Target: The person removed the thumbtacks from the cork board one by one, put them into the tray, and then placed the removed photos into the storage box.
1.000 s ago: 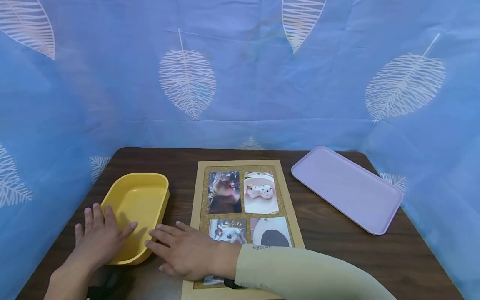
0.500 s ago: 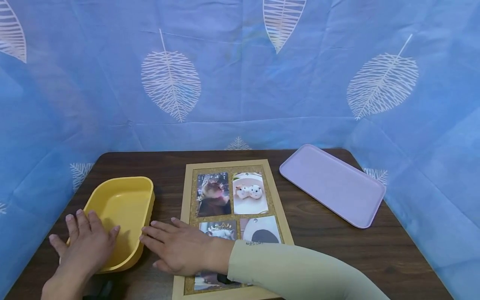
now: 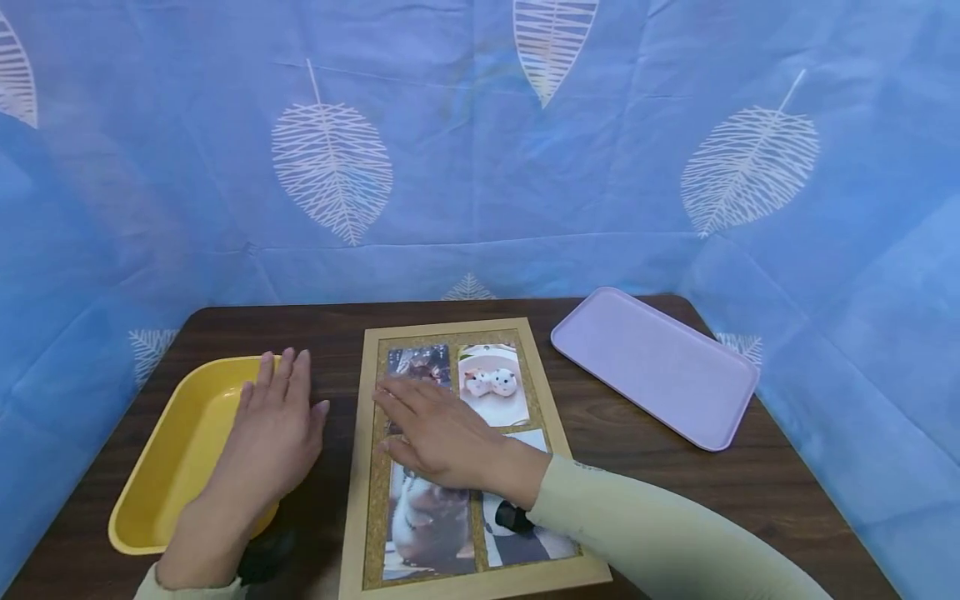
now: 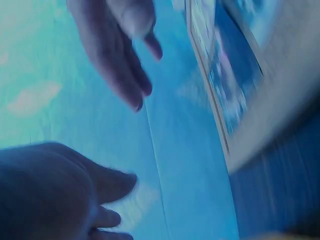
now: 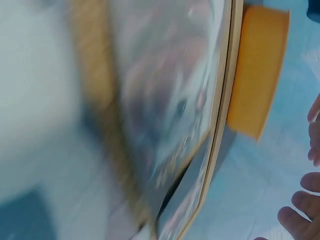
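My left hand (image 3: 273, 433), fingers straight, hovers over the right side of the yellow tray (image 3: 168, 458) and covers part of its rim. My right hand (image 3: 446, 433) is held over a wood-framed corkboard (image 3: 357, 500), its fingers extended to the left. That hand hides much of the upper-left and lower-left photos. A photo of two white mouse-like figures (image 3: 492, 383) shows at the board's upper right. In the right wrist view, the yellow tray (image 5: 260, 70) stands beyond the blurred board. Neither hand grips anything.
A lilac rectangular tray (image 3: 660, 367) lies slanted at the right on the dark wooden table (image 3: 780, 492). Blue cloth with white leaf prints (image 3: 435, 167) hangs behind and along the sides.
Both hands have left the yellow tray's sides and moved up and to the right, the right one now over the photos. The head view has shifted slightly to the right.
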Demonstrator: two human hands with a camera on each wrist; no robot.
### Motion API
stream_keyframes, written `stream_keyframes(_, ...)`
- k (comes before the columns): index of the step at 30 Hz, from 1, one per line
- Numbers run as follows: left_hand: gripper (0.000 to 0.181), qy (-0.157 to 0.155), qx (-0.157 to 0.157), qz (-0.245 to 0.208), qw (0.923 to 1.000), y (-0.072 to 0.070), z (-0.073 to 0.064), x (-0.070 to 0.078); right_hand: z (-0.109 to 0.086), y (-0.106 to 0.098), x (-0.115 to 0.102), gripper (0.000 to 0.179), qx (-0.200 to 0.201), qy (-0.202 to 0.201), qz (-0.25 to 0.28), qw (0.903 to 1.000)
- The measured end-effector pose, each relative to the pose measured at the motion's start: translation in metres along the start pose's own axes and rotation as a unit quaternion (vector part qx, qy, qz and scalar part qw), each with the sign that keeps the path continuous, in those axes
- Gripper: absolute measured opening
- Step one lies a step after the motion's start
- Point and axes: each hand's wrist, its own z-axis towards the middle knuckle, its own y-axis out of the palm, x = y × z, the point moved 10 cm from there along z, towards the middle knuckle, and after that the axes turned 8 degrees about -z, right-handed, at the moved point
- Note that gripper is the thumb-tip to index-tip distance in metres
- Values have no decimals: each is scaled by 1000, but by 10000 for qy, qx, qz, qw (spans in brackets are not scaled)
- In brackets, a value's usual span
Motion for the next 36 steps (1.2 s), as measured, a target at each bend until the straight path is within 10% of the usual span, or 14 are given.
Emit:
stream_keyframes(12, 63, 1149, -733, -625, 9887, 70, 58, 102, -65, -28, 94, 58, 1099, 1245, 220, 9859)
stream_keyframes(22, 59, 1351, -1561, -554, 9769, 121, 107, 144, -137, -12, 167, 57, 1066, 2420, 298, 9640)
stream_keyframes(36, 68, 1720, -2132, 17, 9617, 173, 128, 196, -194, 8, 212, 60, 489, 3031, -251, 9514)
